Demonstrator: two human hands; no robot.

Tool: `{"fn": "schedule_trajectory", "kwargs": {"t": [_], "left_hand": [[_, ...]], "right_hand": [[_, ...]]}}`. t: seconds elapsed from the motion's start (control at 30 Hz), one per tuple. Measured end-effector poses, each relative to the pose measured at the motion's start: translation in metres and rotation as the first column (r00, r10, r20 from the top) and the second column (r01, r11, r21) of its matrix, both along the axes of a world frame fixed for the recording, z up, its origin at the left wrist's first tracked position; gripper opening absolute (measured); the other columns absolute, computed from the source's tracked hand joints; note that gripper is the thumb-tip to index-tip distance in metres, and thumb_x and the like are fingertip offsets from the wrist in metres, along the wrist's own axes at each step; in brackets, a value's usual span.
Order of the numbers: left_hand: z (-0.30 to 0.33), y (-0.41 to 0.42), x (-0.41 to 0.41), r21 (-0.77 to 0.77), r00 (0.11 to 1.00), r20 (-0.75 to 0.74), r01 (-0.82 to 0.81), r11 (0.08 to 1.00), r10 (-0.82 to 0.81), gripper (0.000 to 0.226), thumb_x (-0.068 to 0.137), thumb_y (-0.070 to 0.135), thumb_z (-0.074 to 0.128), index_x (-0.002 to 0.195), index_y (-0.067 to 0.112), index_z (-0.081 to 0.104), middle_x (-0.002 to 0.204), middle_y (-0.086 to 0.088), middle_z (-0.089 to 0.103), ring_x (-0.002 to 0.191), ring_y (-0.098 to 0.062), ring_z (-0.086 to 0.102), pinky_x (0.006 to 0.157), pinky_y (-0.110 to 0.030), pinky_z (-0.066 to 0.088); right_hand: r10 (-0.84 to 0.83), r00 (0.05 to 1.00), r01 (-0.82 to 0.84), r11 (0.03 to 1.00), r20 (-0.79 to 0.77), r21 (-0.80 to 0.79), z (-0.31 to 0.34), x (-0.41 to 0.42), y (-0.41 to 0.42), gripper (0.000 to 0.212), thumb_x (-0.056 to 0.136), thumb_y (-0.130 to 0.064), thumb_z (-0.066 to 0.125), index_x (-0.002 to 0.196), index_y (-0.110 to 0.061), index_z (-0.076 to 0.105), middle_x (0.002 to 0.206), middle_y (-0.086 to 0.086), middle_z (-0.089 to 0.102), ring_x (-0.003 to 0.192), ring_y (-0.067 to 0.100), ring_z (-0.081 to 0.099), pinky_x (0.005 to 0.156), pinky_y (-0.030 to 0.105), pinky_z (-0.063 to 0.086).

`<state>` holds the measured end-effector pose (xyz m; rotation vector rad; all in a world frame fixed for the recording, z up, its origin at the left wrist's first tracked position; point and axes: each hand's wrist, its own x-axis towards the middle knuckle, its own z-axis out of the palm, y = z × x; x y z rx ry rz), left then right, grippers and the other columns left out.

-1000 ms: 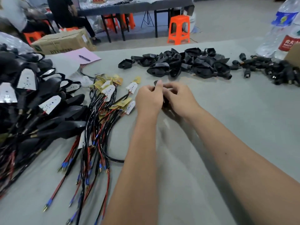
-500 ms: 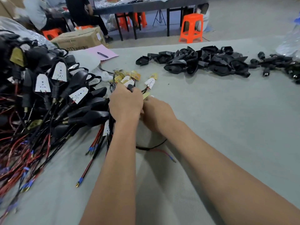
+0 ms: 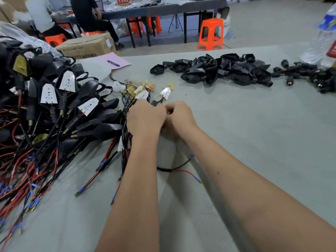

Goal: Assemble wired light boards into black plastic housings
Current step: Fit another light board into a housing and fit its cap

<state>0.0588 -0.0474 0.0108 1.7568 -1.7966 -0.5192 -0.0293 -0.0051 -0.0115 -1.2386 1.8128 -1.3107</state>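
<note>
Grey table covering (image 3: 254,142): matt, finely ribbed cloth. Housings (image 3: 218,70), far right: black plastic, slightly glossy. Light boards (image 3: 48,93), left: matt white faces. Wires (image 3: 27,170): red and black plastic sheathing, metal tips. Stool (image 3: 211,33): glossy orange plastic. Box (image 3: 87,45): brown cardboard.

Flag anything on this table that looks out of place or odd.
Nothing looks damaged or spilled. One oddity: a pink paper with a pen lies among the parts. The piles are loose, and both hands work a wired board.
</note>
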Motion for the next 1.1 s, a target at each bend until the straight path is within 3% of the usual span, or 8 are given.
{"fn": "schedule_trajectory", "kwargs": {"t": [0.17,0.4,0.53,0.7,0.83,0.97,1.03,1.1], "left_hand": [[0.013,-0.001,-0.005,0.053,0.993,0.08,0.082,0.995,-0.086,0.036,0.089,0.036,0.056,0.107,0.006,0.064,0.11,-0.016,0.068,0.102,-0.037,0.061,0.075,-0.035,0.04],[0.012,0.009,-0.018,0.084,0.992,-0.072,0.109,0.99,-0.103,0.04,0.09,0.037,0.058,0.108,0.001,0.065,0.107,-0.017,0.071,0.103,-0.038,0.063,0.073,-0.035,0.043],[0.011,0.017,-0.028,0.046,0.971,-0.099,0.223,0.974,-0.218,0.028,0.09,0.033,0.059,0.075,0.01,0.052,0.08,-0.01,0.062,0.089,-0.035,0.061,0.068,-0.033,0.036],[0.012,0.022,-0.036,0.114,0.881,-0.168,0.463,0.879,-0.442,0.031,0.095,0.031,0.063,0.099,0.0,0.062,0.085,-0.012,0.073,0.07,-0.03,0.072,0.08,-0.04,0.059],[0.014,0.035,-0.049,0.164,0.8,-0.244,0.591,0.79,-0.548,0.023,0.095,0.028,0.067,0.095,0.006,0.061,0.074,-0.003,0.07,0.049,-0.013,0.062,0.062,-0.028,0.048],[0.012,0.054,-0.073,0.16,0.791,-0.215,0.607,0.778,-0.573,0.031,0.093,0.029,0.067,0.098,-0.002,0.061,0.083,-0.012,0.072,0.057,-0.019,0.064,0.067,-0.035,0.055],[0.009,0.065,-0.091,0.126,0.794,-0.282,0.586,0.8,-0.538,0.033,0.091,0.03,0.066,0.094,-0.002,0.059,0.085,-0.014,0.072,0.064,-0.024,0.058,0.069,-0.039,0.055],[0.004,0.08,-0.108,0.11,0.756,-0.415,0.593,0.797,-0.506,0.025,0.091,0.028,0.065,0.083,0.005,0.059,0.077,-0.006,0.069,0.063,-0.023,0.053,0.065,-0.036,0.047]], "right_hand": [[-0.033,0.831,0.031,0.999,0.556,0.012,0.003,-0.003,0.003,0.019,0.082,0.007,0.062,0.07,-0.007,0.07,0.063,0.014,0.064,0.054,0.021,0.054,0.049,0.026,0.05],[-0.215,0.831,0.191,0.977,0.513,0.099,-0.003,-0.002,0.0,0.027,0.08,0.003,0.061,0.081,-0.017,0.044,0.089,0.012,0.056,0.062,0.025,0.052,0.058,0.033,0.053],[-0.312,0.808,0.35,0.936,0.499,0.019,-0.003,-0.02,0.015,0.019,0.084,0.001,0.068,0.089,-0.012,0.055,0.067,0.006,0.066,0.047,0.02,0.06,0.059,0.036,0.056],[-0.329,0.574,0.577,0.812,0.75,-0.085,0.005,-0.066,0.037,0.02,0.093,0.003,0.069,0.093,-0.008,0.053,0.07,0.011,0.072,0.049,0.014,0.063,0.06,0.027,0.06],[-0.306,0.42,0.704,0.703,0.854,-0.095,0.011,-0.109,0.063,0.02,0.094,0.003,0.07,0.102,-0.006,0.053,0.072,0.011,0.071,0.058,0.014,0.066,0.06,0.021,0.056],[-0.228,0.298,0.805,0.582,0.927,-0.116,0.013,-0.146,0.093,0.019,0.095,-0.001,0.071,0.101,-0.003,0.054,0.07,0.011,0.07,0.055,0.014,0.065,0.061,0.021,0.057],[-0.215,0.296,0.785,0.609,0.931,-0.109,0.012,-0.156,0.104,0.02,0.096,-0.011,0.073,0.096,0.0,0.056,0.072,0.013,0.071,0.057,0.017,0.066,0.06,0.022,0.057],[-0.285,0.425,0.665,0.742,0.859,-0.083,0.008,-0.157,0.11,0.027,0.099,-0.026,0.07,0.092,-0.002,0.06,0.071,0.01,0.072,0.056,0.017,0.066,0.056,0.023,0.056]]}}
